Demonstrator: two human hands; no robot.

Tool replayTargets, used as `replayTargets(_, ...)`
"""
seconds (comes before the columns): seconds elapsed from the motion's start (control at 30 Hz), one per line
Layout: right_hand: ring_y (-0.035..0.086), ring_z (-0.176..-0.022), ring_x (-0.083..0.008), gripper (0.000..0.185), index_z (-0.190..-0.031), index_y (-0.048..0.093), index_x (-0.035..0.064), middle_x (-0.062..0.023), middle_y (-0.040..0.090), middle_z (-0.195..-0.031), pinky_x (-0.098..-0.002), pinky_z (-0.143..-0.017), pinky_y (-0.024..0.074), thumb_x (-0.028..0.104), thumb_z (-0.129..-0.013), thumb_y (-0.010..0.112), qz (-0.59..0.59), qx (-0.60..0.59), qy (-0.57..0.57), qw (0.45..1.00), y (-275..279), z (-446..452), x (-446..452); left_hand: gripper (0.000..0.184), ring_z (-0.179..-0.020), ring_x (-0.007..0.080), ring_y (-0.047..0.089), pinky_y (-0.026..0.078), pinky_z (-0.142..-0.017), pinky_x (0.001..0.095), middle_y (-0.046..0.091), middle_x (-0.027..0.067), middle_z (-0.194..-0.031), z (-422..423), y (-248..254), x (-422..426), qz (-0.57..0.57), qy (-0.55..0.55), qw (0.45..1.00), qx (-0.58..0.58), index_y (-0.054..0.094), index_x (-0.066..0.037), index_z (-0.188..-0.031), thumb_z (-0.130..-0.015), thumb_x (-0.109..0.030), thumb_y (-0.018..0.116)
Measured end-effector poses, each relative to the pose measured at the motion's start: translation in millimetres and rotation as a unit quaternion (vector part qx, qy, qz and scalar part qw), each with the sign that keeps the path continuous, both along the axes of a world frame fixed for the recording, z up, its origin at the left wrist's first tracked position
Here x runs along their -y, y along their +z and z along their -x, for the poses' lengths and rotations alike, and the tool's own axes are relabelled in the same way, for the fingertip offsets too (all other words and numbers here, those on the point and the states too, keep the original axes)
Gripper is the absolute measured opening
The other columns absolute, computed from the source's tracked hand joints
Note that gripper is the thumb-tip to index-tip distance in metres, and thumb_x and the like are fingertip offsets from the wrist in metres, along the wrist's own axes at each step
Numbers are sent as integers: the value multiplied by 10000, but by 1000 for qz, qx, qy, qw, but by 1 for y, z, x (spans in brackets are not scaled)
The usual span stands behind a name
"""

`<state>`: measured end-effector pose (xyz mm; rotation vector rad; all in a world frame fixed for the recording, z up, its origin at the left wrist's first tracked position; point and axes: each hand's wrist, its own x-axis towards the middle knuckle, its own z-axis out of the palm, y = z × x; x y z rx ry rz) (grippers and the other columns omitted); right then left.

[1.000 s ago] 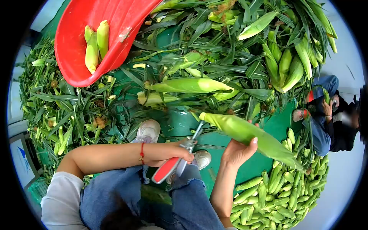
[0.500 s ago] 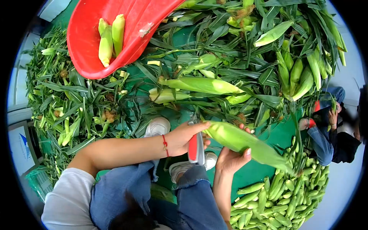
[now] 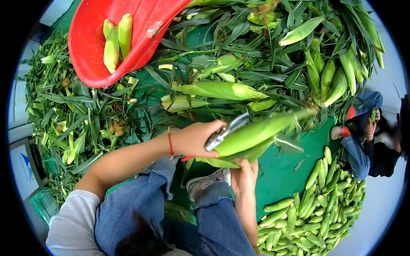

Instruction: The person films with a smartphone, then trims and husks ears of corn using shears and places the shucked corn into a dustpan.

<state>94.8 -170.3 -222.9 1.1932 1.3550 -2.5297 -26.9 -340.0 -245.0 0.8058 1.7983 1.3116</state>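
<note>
Hands (image 3: pixel 199 138) grip shears (image 3: pixel 225 133), corn ear (image 3: pixel 260 131); leaves (image 3: pixel 83 109) clutter floor (image 3: pixel 279 181); red scoop (image 3: pixel 85 47) holds 3 ears (image 3: pixel 111 49).

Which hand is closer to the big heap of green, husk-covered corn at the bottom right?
Right. The right hand, gripping the long green corn ear, is up and left of the heap. The left hand, around the silver metal cutter, is farther left and higher.

The left arm (image 3: pixel 128 158) is bent at the elbow, its forearm slanting across the front of the body to a nearly straight wrist; the left hand (image 3: pixel 194 140) is curled in a grip. The right forearm (image 3: pixel 245 213) points forward, and the right hand (image 3: pixel 244 176) is near the left, fingers bent and partly hidden.
</note>
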Motion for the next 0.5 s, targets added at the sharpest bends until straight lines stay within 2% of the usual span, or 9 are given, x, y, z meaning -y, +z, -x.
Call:
replayTargets(0.07, 520, -1025, -240, 478, -1227, 378, 7, -142, 500, -1128, -383, -826, 475, -67, -768, 488, 43, 67, -17, 997, -7, -6, -7, 714, -993, 134, 487, 406, -855, 283, 520, 72, -1058, 11, 0, 11, -23, 3, 990, 138, 398, -31, -1290, -714, -246, 762)
replayTargets(0.17, 540, -931, -205, 408, -1204, 400, 12, -124, 519, -1080, -334, -716, 479, -26, -812, 505, 69, 123, -21, 990, -42, -11, -9, 689, -1063, 126, 444, 352, -943, 259, 494, 48, -1131, 9, 1, 23, -81, 82, 951, 287, 396, -26, -1291, -737, -252, 738)
replayTargets(0.23, 526, -890, -159, 432, -1258, 390, 20, -78, 518, -1069, -292, -688, 453, 87, -867, 563, -136, 108, -5, 985, -54, -15, -9, 702, -1043, 147, 475, 376, -923, 275, 511, 69, -1120, 11, 4, 24, -79, 106, 965, 225, 387, -20, -1291, -728, -247, 740)
replayTargets(0.3, 521, -903, -154, 466, -1287, 378, 24, -64, 511, -1090, -296, -730, 456, 147, -887, 583, -389, 29, 7, 921, -49, -22, -15, 714, -1024, 179, 510, 401, -903, 297, 529, 100, -1106, 14, 11, 25, -51, 117, 983, 136, 378, -13, -1289, -718, -244, 740)
replayTargets(0.37, 495, -968, -162, 541, -1319, 354, 37, -62, 487, -1140, -318, -840, 430, 217, -880, 614, -243, -43, 6, 969, -15, -6, -5, 724, -1006, 222, 549, 427, -881, 323, 548, 141, -1091, 14, 26, 17, -3, 104, 994, 22, 369, -4, -1284, -709, -242, 738)
replayTargets(0.4, 492, -989, -170, 552, -1318, 353, 37, -65, 484, -1150, -330, -867, 421, 235, -877, 619, -160, -88, 30, 983, -12, 2, 0, 731, -989, 295, 580, 453, -851, 365, 556, 198, -1083, 10, 29, 12, -18, 95, 995, -10, 364, 6, -1271, -697, -249, 738)
replayTargets(0.43, 490, -1010, -177, 563, -1317, 353, 37, -68, 481, -1160, -341, -895, 412, 254, -874, 624, -74, -131, 55, 987, -9, 10, 4, 721, -1014, 316, 577, 453, -854, 376, 555, 210, -1096, 6, 37, 7, -21, 70, 997, -2, 367, 4, -1264, -703, -255, 738)
replayTargets(0.47, 471, -1087, -207, 590, -1307, 354, 28, -75, 482, -1182, -384, -945, 391, 291, -861, 638, -27, -82, 41, 995, -8, 18, 8, 725, -1015, 327, 576, 451, -858, 379, 557, 211, -1101, 2, 42, 4, -7, 55, 998, 9, 364, 9, -1262, -705, -265, 738)
replayTargets(0.5, 468, -1125, -248, 551, -1275, 371, 17, -101, 489, -1196, -422, -974, 381, 312, -875, 611, -61, -55, 43, 996, 1, 28, 4, 729, -1016, 338, 574, 449, -862, 382, 558, 211, -1106, -2, 45, 3, 8, 42, 999, 21, 360, 14, -1260, -707, -275, 738)
